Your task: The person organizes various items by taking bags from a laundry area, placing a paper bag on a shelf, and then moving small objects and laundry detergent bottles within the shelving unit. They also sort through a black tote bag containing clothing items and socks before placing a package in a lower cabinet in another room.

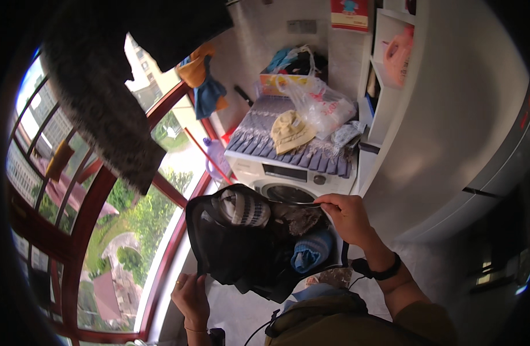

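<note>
Before me, an open black fabric storage bag [247, 255] is held up by its rim. My left hand [191, 296] grips the near left corner of it, and my right hand [345, 216] pinches the far right edge. Inside lie a rolled white item with dark stripes [247, 209], a rolled blue striped item [312, 251] that looks knitted, a grey-brown fuzzy item [304, 220] and dark cloth that is hard to make out. Each hand touches only the bag.
Beyond the bag stands a front-loading washing machine [247, 166] under a grey-purple cover, bearing a beige hat [291, 132], a plastic bag [323, 108] and a box of clothes [269, 84]. Red-framed windows [85, 207] are at left, dark garments [113, 116] hang above, and white shelves [379, 116] stand right.
</note>
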`<action>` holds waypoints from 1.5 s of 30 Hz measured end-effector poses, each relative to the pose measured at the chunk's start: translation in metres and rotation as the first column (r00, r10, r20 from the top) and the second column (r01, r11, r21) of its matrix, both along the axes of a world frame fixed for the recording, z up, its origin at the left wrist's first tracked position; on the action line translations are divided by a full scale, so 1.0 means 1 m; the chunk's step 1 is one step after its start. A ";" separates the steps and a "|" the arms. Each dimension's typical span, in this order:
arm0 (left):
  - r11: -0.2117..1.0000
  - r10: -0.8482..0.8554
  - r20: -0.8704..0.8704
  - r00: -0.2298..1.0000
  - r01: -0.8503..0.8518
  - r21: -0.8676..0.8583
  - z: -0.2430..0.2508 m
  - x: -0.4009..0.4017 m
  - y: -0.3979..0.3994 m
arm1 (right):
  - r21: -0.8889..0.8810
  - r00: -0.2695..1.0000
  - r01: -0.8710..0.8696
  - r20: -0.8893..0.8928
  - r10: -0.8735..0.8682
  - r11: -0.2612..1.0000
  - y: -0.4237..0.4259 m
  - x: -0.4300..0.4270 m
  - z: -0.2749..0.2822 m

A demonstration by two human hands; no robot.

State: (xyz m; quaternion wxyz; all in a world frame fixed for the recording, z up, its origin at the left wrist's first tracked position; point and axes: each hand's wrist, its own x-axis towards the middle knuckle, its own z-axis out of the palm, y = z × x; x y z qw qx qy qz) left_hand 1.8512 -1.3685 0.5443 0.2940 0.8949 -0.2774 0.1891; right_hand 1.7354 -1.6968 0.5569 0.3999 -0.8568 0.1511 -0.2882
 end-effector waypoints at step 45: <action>0.885 -0.346 0.226 0.910 0.397 -0.242 -0.089 0.393 -0.380 | -0.288 0.683 0.581 0.681 -0.264 0.761 -0.304 0.326 -0.031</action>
